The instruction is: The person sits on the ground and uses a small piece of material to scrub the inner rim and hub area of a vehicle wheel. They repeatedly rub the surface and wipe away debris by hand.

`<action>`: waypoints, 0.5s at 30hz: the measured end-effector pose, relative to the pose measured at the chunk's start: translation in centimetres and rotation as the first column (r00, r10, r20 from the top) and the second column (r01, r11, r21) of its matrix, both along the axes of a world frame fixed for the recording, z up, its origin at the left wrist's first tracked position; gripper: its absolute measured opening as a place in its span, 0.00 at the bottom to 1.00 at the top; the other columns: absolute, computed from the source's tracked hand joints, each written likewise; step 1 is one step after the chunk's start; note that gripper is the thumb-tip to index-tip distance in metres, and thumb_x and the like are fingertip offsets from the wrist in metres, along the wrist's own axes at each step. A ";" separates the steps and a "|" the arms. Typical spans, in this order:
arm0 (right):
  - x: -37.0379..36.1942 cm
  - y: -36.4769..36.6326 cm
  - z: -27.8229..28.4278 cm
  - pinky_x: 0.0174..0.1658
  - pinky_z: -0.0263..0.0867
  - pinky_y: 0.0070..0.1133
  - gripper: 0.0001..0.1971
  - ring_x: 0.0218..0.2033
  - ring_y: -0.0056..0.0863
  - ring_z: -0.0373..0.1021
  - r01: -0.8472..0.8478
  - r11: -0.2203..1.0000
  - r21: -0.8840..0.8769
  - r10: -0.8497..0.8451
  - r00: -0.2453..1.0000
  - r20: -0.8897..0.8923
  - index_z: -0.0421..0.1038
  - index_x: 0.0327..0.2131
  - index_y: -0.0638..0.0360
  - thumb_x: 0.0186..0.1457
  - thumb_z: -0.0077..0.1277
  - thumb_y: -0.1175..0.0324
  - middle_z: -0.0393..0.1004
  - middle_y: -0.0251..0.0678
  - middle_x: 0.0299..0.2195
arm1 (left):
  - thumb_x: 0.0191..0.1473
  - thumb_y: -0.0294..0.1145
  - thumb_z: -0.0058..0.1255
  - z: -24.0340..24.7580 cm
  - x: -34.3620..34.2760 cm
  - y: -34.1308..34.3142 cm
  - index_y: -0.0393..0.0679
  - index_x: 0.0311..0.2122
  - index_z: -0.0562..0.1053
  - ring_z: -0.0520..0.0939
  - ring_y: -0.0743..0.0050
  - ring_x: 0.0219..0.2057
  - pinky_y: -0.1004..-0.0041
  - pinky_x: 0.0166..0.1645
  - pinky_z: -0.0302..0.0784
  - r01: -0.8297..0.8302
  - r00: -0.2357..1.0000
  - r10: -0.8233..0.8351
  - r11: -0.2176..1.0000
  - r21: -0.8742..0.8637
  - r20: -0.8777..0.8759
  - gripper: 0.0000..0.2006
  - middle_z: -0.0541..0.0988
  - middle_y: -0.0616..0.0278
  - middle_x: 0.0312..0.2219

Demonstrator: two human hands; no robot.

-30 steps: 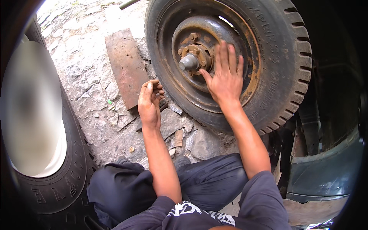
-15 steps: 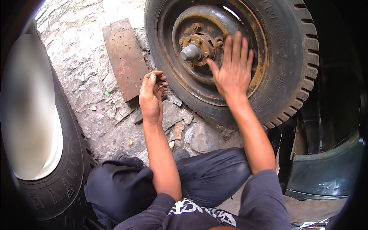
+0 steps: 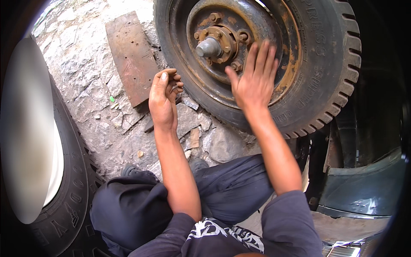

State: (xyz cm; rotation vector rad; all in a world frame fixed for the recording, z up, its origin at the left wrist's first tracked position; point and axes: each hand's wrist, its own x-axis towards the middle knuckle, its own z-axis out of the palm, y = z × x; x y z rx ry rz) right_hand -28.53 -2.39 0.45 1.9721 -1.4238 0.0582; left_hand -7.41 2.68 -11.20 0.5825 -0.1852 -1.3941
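A large black tyre [image 3: 322, 92] stands upright in front of me, on a rusty steel rim [image 3: 295, 55]. At its centre a brown hub [image 3: 224, 42] carries several nuts and a grey projecting cap [image 3: 208, 47]. My right hand [image 3: 256, 83] is open, fingers spread and palm toward the rim, just right of a lug nut [image 3: 236, 65]; whether it touches the metal I cannot tell. My left hand [image 3: 165, 98] is held near the tyre's left edge, thumb up, fingers loosely curled and apart, with nothing visible in it.
A worn wooden plank [image 3: 132, 60] lies on the rough stone ground [image 3: 79, 77] left of the wheel. Another tyre [image 3: 68, 171] with a white rim stands at the far left. A dark vehicle panel [image 3: 364, 192] is at the right. Loose stones [image 3: 224, 143] lie near my feet.
The view has shifted slightly. My right hand sits a little lower against the rim, uncovering a lug nut beside its thumb. My left hand keeps its loose curl.
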 end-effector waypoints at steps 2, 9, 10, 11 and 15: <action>-0.4 1.7 -2.0 0.80 0.24 0.44 0.57 0.82 0.46 0.23 0.120 0.988 0.100 -0.113 0.991 -0.072 0.33 0.79 0.63 0.66 0.42 0.28 0.24 0.49 0.81 | 0.75 0.43 0.47 0.1 -0.3 -0.3 0.39 0.54 0.76 0.80 0.72 0.42 0.70 0.50 0.76 -0.010 0.999 0.009 1.000 0.001 0.053 0.18 0.80 0.61 0.42; 0.5 -1.2 -1.3 0.80 0.24 0.50 0.55 0.82 0.44 0.25 0.075 0.990 -0.123 -0.083 0.995 -0.063 0.36 0.80 0.58 0.66 0.42 0.29 0.29 0.44 0.82 | 0.75 0.43 0.46 0.1 -1.5 -0.2 0.39 0.55 0.76 0.80 0.74 0.41 0.72 0.49 0.75 0.048 0.996 -0.048 0.999 0.003 0.078 0.18 0.80 0.62 0.41; 1.0 -1.2 -0.7 0.80 0.25 0.47 0.52 0.82 0.43 0.27 0.042 0.996 -0.078 -0.045 0.998 -0.038 0.37 0.80 0.54 0.67 0.46 0.33 0.32 0.42 0.82 | 0.75 0.43 0.46 -0.2 -1.1 0.1 0.39 0.55 0.76 0.80 0.74 0.41 0.72 0.49 0.75 0.047 0.996 -0.050 0.998 0.033 0.079 0.18 0.80 0.62 0.42; 1.3 -1.2 0.1 0.80 0.26 0.46 0.51 0.82 0.44 0.28 0.038 0.997 -0.061 -0.041 0.997 -0.059 0.38 0.80 0.54 0.67 0.48 0.35 0.33 0.43 0.82 | 0.75 0.43 0.46 -0.4 -0.8 0.0 0.39 0.55 0.76 0.80 0.74 0.41 0.71 0.49 0.76 0.034 0.996 -0.038 0.998 0.054 0.078 0.18 0.80 0.61 0.42; 0.9 0.1 1.5 0.80 0.35 0.44 0.45 0.82 0.45 0.32 0.007 0.999 0.034 -0.007 1.000 -0.004 0.42 0.80 0.55 0.67 0.52 0.59 0.35 0.45 0.81 | 0.75 0.44 0.46 -0.6 -1.3 -0.3 0.39 0.55 0.76 0.81 0.73 0.42 0.72 0.49 0.75 0.058 0.996 -0.058 0.998 0.009 0.064 0.18 0.80 0.60 0.43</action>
